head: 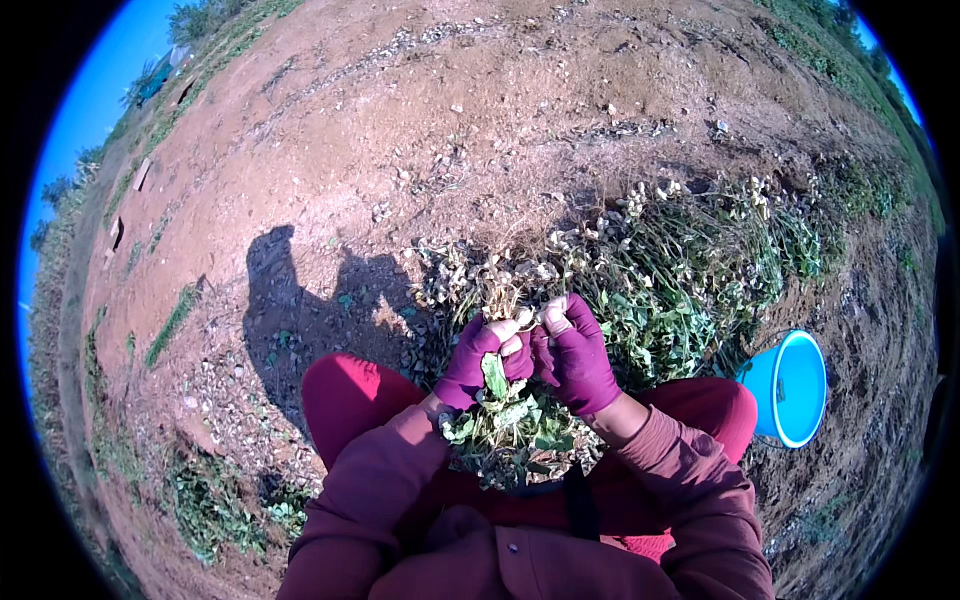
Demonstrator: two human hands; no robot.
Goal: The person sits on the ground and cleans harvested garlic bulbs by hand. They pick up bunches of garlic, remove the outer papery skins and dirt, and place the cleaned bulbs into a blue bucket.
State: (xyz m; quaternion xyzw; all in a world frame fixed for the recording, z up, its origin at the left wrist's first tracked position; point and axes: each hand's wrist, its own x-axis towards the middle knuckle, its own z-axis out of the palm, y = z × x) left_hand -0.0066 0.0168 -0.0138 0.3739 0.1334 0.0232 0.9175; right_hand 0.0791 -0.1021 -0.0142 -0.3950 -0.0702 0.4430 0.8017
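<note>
Both hands wear purple gloves with bare fingertips and meet in front of the lap. My left hand (487, 356) is closed around a bunch of peanut plants (517, 420); the leaves hang down toward the crossed legs, and the roots and pods point away. Close to its right, my right hand (574, 349) has thumb and fingers pinched together at a peanut pod (526, 318) at the edge of the roots. Whether the pod is still attached cannot be told. Just beyond the hands lies a heap of uprooted peanut plants (675, 277) with pale pods among the stems.
A blue plastic bucket (801, 390) lies tilted beside the right knee, its opening toward the right. Green leafy plants (206, 502) are on the soil at the lower left. Reddish-brown soil (375, 127) with scattered dry debris stretches ahead. The wearer's shadow falls to the left.
</note>
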